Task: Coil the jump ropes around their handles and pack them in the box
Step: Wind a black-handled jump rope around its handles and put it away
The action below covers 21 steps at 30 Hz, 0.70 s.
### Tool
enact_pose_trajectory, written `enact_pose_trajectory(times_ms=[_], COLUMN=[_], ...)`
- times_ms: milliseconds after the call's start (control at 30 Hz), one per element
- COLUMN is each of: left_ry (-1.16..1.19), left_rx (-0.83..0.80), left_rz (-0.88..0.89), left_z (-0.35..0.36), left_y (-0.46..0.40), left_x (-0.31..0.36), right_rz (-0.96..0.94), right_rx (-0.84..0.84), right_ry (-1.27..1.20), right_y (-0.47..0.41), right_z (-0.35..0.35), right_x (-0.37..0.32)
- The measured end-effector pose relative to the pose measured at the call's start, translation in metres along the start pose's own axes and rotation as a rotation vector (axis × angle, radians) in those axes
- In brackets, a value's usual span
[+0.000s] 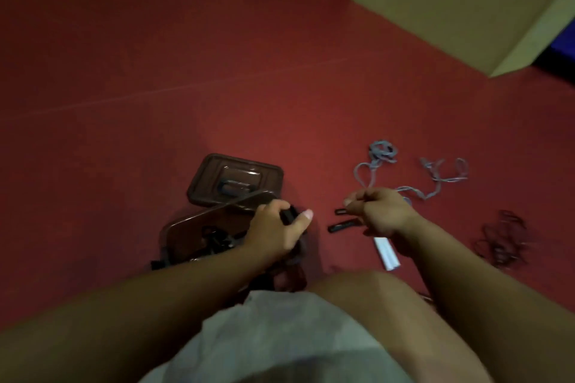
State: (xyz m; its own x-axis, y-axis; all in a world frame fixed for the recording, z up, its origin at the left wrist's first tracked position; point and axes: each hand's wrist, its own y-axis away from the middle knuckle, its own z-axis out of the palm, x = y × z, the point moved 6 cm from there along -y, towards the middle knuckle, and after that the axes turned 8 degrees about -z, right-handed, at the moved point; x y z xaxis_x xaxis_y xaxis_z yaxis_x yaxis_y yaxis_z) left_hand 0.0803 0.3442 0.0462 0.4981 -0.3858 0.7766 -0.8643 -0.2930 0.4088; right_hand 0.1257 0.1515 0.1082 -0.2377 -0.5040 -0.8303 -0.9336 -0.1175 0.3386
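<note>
Both hands apparently curled, gripping handles.

A dim red floor (217, 56) carries everything. Below the left hand (273, 233) sits a brown see-through box (177, 236) with dark things inside; its lid (236, 177) lies flat on the floor just beyond that hand. Between the two hands rest two short black handles (342, 224). Beyond the right hand (379, 211) a pale blue jump rope (379, 155) sprawls loosely, spreading further right. Well to the right of that hand lies a tangled dark rope (501, 242). Just under the right wrist is a white flat strip (387, 253). Far beyond, a large cardboard carton (460, 0) stands on the floor.
</note>
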Motion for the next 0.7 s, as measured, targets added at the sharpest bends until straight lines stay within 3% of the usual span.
enact_pose_trajectory(times_ms=[133,267,467,600,700], left_ry=[0.006,-0.042,-0.347,-0.569,-0.715], left_rx=[-0.094,-0.238,-0.586,-0.825,-0.914], left_rz=[0.195,0.345,0.628,0.688,0.652], left_z=[0.042,0.092,0.201,0.270,0.314], left_y=[0.016,0.047,0.136,0.183,0.190], left_x=[0.090,0.171,0.265,0.272,0.261], right_rz=[-0.019,-0.046,0.174,0.312,0.333], right_rx=[0.125,0.379,0.680,0.671,0.660], right_ry=[-0.142,-0.190,-0.145,-0.060,0.014], right_y=[0.048,0.112,0.232,0.270,0.271], right_z=[-0.072,-0.159,-0.258,-0.295,-0.323], right_x=[-0.010,-0.006,0.075,0.112,0.128])
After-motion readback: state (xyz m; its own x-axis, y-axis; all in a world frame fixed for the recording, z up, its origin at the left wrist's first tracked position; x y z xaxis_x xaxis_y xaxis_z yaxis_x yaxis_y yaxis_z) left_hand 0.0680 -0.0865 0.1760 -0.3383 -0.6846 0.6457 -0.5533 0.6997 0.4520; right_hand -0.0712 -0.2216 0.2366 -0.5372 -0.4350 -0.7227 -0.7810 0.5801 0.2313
